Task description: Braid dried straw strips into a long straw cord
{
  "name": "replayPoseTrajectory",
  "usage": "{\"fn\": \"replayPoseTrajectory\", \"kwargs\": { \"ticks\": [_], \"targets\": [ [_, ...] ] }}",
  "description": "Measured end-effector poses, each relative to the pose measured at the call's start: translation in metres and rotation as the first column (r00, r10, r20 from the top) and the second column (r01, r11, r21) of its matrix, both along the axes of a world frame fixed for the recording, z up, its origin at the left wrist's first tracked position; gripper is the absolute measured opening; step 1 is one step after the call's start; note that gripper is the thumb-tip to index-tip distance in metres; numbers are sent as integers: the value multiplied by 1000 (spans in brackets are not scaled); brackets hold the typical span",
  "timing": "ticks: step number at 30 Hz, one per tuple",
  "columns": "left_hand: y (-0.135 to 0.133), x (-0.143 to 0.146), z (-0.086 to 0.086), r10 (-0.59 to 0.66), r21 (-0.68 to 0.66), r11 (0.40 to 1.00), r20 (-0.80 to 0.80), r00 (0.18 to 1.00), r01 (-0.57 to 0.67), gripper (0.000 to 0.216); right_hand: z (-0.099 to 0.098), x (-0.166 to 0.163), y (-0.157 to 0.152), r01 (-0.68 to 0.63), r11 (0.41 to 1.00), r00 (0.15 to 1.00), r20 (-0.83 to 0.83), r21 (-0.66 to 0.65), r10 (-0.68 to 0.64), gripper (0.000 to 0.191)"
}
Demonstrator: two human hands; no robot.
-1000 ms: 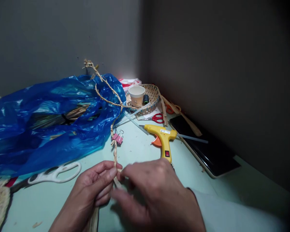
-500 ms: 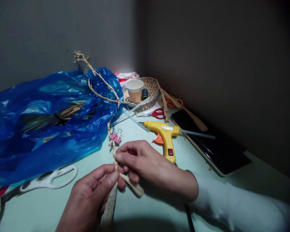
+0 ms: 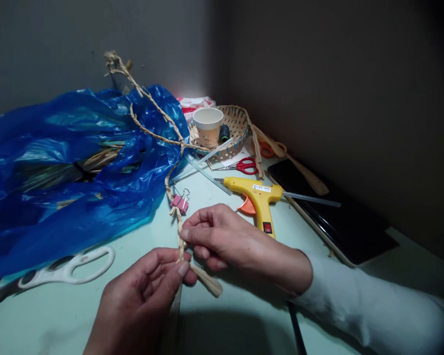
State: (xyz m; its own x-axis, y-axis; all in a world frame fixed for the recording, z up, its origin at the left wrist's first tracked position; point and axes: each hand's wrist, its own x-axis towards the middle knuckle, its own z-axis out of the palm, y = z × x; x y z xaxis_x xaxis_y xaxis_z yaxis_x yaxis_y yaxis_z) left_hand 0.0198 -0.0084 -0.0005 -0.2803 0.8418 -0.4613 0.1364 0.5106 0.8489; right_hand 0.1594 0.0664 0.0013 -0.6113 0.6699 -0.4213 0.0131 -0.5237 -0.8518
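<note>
Right hand (image 3: 222,239) had come up off the table since a second back, and now pinched the straw braid (image 3: 178,224) just under the pink clip (image 3: 179,202), mid-frame. Left hand (image 3: 148,291) was closed on the loose strands lower down, so the plaiting had crept along.

Pale green table (image 3: 222,315) with blue bag (image 3: 59,167), glue gun (image 3: 257,195), white scissors (image 3: 66,268).
</note>
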Motion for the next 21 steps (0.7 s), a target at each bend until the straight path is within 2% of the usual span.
{"fn": "replayPoseTrajectory", "kwargs": {
  "ticks": [5, 8, 10, 13, 15, 18, 21],
  "targets": [
    [-3, 0, -3, 9, 16, 1000, -125, 992, -7, 22, -1, -1, 0, -10, 999, 999, 50, 38, 8, 27],
    [-3, -2, -4, -10, 17, 1000, -145, 989, 12, 25, -3, 3, -2, -48, 988, 995, 94, 148, 34, 19],
    [-2, -3, -4, -2, 20, 1000, -107, 994, 4, 27, -4, 8, -5, -89, 953, 985, 170, 289, 40, 10],
    [-1, -4, -3, 14, 18, 1000, -40, 999, -13, 31, -2, 16, -12, -213, 873, 947, 312, 438, 74, 15],
    [0, -3, -2, 26, 18, 1000, -20, 999, -26, 33, 0, 21, -15, -281, 827, 922, 376, 486, 92, 18],
    [0, -2, -3, 31, 20, 999, 31, 999, -32, 32, 3, 25, -19, -356, 768, 886, 453, 533, 97, 14],
    [0, -4, -3, 15, 34, 999, 105, 994, -19, 27, 6, 26, -21, -374, 721, 866, 498, 584, 45, 21]
  ]
}}
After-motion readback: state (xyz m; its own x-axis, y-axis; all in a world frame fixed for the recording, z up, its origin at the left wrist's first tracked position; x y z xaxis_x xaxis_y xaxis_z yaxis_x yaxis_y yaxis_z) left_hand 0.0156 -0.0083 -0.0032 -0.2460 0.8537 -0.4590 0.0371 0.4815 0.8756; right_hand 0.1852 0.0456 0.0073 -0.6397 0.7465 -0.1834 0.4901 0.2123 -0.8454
